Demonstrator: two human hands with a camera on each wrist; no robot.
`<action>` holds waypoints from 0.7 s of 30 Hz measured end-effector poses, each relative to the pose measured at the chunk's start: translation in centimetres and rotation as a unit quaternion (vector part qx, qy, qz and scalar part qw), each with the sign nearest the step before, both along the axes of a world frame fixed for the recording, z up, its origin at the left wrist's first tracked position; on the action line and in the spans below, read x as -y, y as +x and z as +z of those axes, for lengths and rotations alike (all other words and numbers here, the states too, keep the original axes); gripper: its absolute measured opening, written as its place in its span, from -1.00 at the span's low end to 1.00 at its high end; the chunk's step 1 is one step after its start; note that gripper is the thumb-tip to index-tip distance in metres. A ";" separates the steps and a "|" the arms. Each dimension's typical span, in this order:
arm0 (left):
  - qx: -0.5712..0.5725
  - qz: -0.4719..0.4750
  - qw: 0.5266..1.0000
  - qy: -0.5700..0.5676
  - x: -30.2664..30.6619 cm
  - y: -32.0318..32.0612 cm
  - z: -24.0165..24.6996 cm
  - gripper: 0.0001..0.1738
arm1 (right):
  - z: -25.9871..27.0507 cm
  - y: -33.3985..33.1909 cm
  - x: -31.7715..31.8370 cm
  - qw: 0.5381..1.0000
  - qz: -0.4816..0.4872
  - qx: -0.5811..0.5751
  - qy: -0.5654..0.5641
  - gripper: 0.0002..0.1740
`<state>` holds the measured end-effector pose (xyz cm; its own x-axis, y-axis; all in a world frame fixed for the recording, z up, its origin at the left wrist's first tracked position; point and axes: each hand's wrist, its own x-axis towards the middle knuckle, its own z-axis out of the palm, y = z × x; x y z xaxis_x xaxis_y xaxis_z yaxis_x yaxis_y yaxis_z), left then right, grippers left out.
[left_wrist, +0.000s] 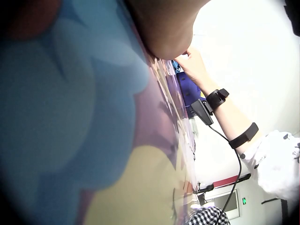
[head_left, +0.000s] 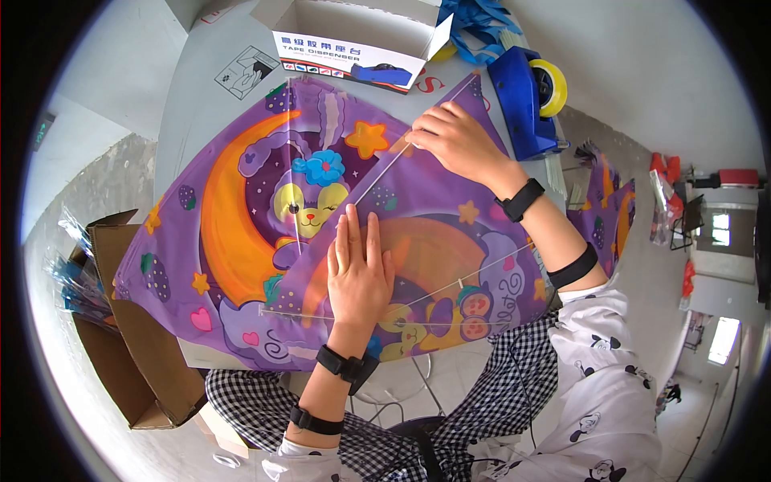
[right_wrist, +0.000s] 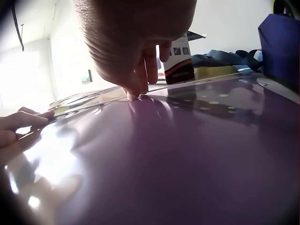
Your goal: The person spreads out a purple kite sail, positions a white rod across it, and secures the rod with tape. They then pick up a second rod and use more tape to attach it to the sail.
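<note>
A purple kite [head_left: 173, 241] printed with a rabbit, an orange moon and stars lies across the table, its right part folded over the rest. Along the slanting fold runs a thin pale rod [head_left: 377, 181]. My left hand [head_left: 360, 277] lies flat on the folded part with straight fingers, the fingertips right at the fold. Farther up the same edge, my right hand [head_left: 462, 145] pinches the kite at the rod between thumb and fingers. In the right wrist view, the purple fabric [right_wrist: 154, 150] puckers below those pinching fingertips [right_wrist: 132, 96].
A tape dispenser box [head_left: 345, 52] stands open at the table's back. Right of it are blue ribbons [head_left: 479, 24] and a blue tape dispenser [head_left: 522, 104] with yellow tape. A cardboard box [head_left: 136, 345] stands at left. Another purple kite [head_left: 598, 201] shows at right.
</note>
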<state>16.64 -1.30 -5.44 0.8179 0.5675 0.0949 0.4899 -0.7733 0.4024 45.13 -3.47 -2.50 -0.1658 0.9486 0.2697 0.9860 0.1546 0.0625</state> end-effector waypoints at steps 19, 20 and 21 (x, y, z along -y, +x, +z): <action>0.009 -0.008 1.000 0.021 0.1 -0.2 0.0 -0.40 | 4.0 -4.9 8.8 0.964 -0.173 -0.198 0.046 -0.67; 0.013 -0.008 1.000 0.024 0.1 -0.2 -0.1 -0.40 | 4.7 -5.6 10.3 0.957 -0.181 -0.221 0.048 -0.67; 0.017 -0.009 0.999 0.027 0.1 -0.2 -0.2 -0.40 | 5.0 -6.3 11.8 0.953 -0.192 -0.233 0.036 -0.67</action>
